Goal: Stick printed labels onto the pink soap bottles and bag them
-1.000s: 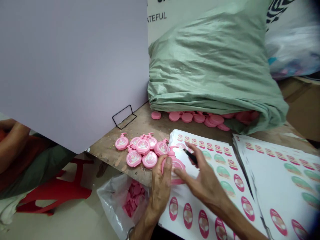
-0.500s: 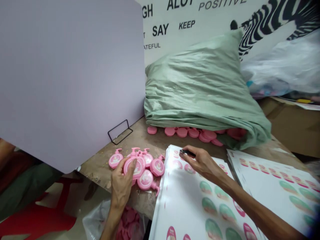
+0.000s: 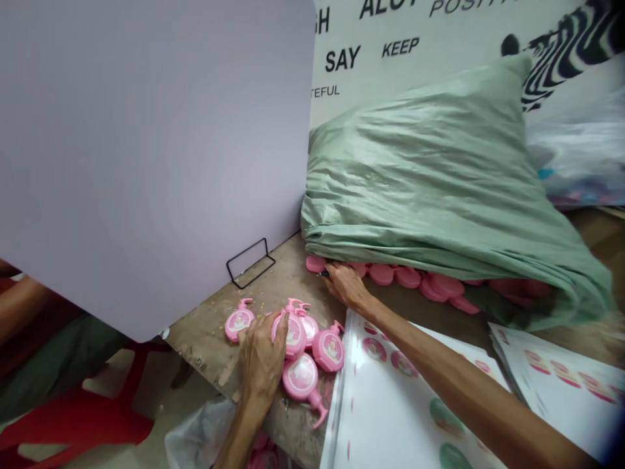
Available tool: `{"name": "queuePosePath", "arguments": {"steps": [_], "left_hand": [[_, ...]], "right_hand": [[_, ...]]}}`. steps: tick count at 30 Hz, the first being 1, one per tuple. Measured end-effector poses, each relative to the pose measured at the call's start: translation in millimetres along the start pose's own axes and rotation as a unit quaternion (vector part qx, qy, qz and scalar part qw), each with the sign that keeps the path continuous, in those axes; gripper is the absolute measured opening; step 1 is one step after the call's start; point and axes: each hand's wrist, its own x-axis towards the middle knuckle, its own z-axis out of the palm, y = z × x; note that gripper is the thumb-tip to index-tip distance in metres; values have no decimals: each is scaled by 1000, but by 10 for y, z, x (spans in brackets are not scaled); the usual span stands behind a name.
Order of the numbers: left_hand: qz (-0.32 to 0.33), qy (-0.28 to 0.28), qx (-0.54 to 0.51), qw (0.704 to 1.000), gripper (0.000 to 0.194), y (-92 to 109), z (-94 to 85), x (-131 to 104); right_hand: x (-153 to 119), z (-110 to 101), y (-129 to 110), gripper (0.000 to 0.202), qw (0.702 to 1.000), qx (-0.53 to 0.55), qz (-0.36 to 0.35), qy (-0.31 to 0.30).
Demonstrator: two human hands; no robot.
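My left hand (image 3: 263, 348) is closed around the side of a round pink pump bottle (image 3: 295, 335) with a picture label, low over a small group of similar bottles. Close by are another labelled bottle (image 3: 332, 348) and one lying with its pump (image 3: 317, 404) toward me. Farther back, my right hand (image 3: 346, 284) reaches to the row of pink bottles (image 3: 381, 274) at the mouth of a green cloth sack (image 3: 430, 182). A thin, dark tool (image 3: 323, 274) pokes out from its fingers; its kind is unclear. Whether those fingers also grip a bottle is hidden.
Stacked sticker sheets (image 3: 385, 417) lie under my right forearm, with a second stack (image 3: 561, 371) farther right. A large pale board (image 3: 146, 163) and black wire stand (image 3: 250, 264) are at left. Below the table edge sit a plastic bag (image 3: 202, 430) and red stool (image 3: 97, 417).
My right hand has gone from the sticker sheets back to the bottles at the sack's mouth, keeping the dark tool. My left hand has lowered its bottle toward the group. The view has turned left.
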Motion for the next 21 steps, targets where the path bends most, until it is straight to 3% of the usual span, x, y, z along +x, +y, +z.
{"name": "queuePosePath", "arguments": {"steps": [5, 11, 14, 17, 21], "left_hand": [[-11, -18, 15, 1000, 39, 4, -24, 48], [-19, -36, 44, 998, 39, 9, -11, 66], [-16, -23, 46, 999, 37, -22, -36, 59], [12, 29, 8, 999, 35, -25, -125, 35], [9, 103, -132, 986, 32, 123, -297, -72]], "right_hand": [[182, 172, -71, 31, 1000, -29, -5, 3], [501, 408, 7, 33, 997, -22, 22, -63], [576, 431, 22, 38, 997, 7, 33, -73], [439, 330, -18, 37, 995, 54, 54, -60], [-42, 90, -94, 29, 984, 141, 110, -7]]}}
